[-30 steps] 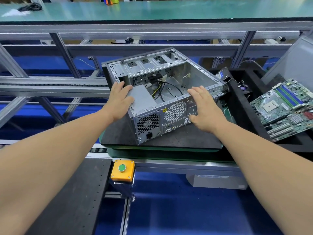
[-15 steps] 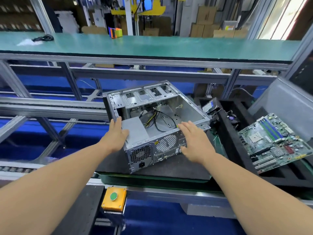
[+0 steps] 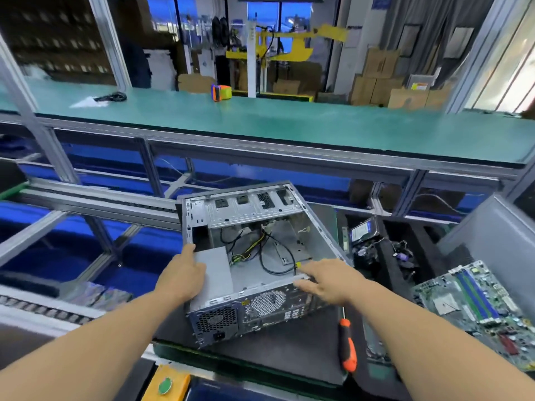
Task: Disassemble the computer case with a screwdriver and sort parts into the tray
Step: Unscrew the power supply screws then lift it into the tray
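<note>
The open grey computer case (image 3: 254,208) lies on its side on a black mat (image 3: 289,351), with loose cables inside. My left hand (image 3: 182,276) rests flat on the power supply (image 3: 217,267) at the case's near-left corner. Fingers out straight, my right hand (image 3: 324,280) lies along the top of the rear panel edge. An orange-and-black screwdriver (image 3: 347,347) lies on the mat, right of the case and below my right wrist. The black foam tray (image 3: 388,256) stands to the right and holds a green motherboard (image 3: 474,302), a hard drive (image 3: 362,230) and cables.
A grey side panel (image 3: 492,235) leans at the far right behind the tray. A yellow box with a green button (image 3: 166,384) sits at the near edge. A long green bench (image 3: 260,123) runs across behind the aluminium frame rails.
The view has tilted up, so the case sits lower in frame. My right hand has shifted from the rear panel's side onto its top edge, uncovering the screwdriver. My left hand stays on the power supply.
</note>
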